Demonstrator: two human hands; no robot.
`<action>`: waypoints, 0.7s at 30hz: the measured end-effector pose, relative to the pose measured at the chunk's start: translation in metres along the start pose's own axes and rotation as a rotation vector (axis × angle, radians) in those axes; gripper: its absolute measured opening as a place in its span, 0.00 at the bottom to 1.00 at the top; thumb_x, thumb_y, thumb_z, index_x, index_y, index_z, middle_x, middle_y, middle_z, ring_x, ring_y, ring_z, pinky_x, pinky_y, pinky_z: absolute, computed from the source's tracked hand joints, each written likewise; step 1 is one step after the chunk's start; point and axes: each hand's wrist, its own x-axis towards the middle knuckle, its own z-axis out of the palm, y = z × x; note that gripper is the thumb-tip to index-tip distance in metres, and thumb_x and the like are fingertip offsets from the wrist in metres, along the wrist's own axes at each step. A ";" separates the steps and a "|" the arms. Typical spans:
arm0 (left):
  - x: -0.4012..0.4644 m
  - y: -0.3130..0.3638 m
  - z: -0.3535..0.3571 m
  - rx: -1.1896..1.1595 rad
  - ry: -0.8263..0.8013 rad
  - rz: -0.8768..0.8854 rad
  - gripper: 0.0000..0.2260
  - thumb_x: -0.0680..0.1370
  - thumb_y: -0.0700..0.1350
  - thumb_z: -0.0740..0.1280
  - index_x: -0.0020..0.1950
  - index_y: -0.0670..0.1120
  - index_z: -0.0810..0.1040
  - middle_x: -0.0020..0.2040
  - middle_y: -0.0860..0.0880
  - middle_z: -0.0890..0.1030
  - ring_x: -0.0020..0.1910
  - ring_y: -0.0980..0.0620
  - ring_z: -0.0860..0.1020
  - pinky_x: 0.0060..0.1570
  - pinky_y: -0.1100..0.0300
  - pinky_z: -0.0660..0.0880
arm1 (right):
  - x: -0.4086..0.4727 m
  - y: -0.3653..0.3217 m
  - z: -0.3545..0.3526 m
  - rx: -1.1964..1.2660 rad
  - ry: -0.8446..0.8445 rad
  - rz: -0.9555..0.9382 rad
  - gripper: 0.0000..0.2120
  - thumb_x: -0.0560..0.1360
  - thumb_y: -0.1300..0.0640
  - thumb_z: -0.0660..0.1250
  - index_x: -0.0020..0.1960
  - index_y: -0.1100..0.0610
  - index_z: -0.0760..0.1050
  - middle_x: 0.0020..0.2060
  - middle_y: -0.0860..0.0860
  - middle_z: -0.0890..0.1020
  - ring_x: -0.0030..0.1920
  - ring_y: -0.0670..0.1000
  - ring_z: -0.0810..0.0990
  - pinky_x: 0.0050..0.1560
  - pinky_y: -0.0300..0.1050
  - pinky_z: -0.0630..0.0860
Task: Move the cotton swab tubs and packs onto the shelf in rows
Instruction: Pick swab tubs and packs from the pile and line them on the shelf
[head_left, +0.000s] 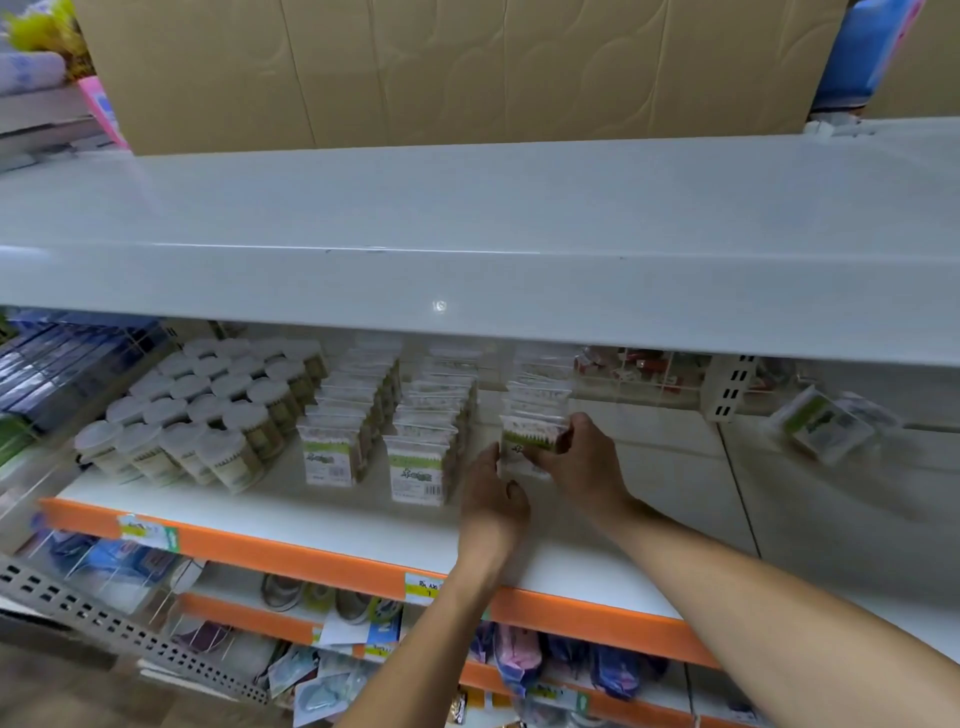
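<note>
A cotton swab pack (527, 441) with a green band stands at the front of the third row of packs (537, 387) on the white shelf (322, 514), a little to the right of the middle of the picture. The right hand (584, 457) grips the pack from its 3 o'clock side, with the fingers curled over its top right corner and the thumb on its front. The left hand (493, 493) is at the pack's 7 o'clock, with its fingers bent and its fingertips touching the pack's lower left edge; whether it really pinches the pack cannot be told. Both arms reach in from 5 o'clock. At the pack's 9 o'clock stand two more rows of packs, the nearer row (428, 447) just beside it and the next row (345, 421) farther left. Past them, at 9 o'clock still, is a big group of round swab tubs (208, 410) with white lids, standing close together in rows. One more pack (826, 423) lies tilted on its side far off at 3 o'clock. The shelf has an orange front edge (291, 553) with price tags (148, 530) stuck on it. Above everything, at 12 o'clock, is a wide white upper shelf (467, 218) with a brown cardboard box (447, 67) on top. Below, at 6 o'clock, small shoes (322, 597) and other blurry goods sit on lower shelves.
</note>
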 end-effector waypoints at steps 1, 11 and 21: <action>-0.002 -0.002 -0.001 -0.004 -0.004 -0.017 0.22 0.75 0.32 0.58 0.69 0.43 0.72 0.63 0.46 0.77 0.63 0.48 0.75 0.64 0.52 0.73 | 0.001 -0.001 0.001 -0.004 0.001 -0.002 0.20 0.67 0.51 0.80 0.47 0.56 0.72 0.38 0.48 0.78 0.37 0.48 0.77 0.31 0.36 0.66; -0.018 -0.004 -0.005 0.180 -0.007 0.106 0.11 0.75 0.32 0.61 0.56 0.38 0.76 0.52 0.42 0.79 0.52 0.45 0.77 0.50 0.61 0.72 | 0.007 -0.005 0.004 0.014 0.008 0.028 0.24 0.67 0.54 0.80 0.55 0.62 0.73 0.49 0.57 0.82 0.49 0.56 0.81 0.48 0.51 0.78; -0.028 0.020 0.024 0.500 -0.187 0.327 0.13 0.74 0.36 0.62 0.56 0.42 0.81 0.54 0.41 0.81 0.52 0.39 0.77 0.51 0.50 0.73 | 0.013 0.019 -0.046 -0.117 -0.101 0.017 0.26 0.69 0.44 0.75 0.61 0.57 0.76 0.53 0.51 0.80 0.51 0.49 0.78 0.45 0.41 0.73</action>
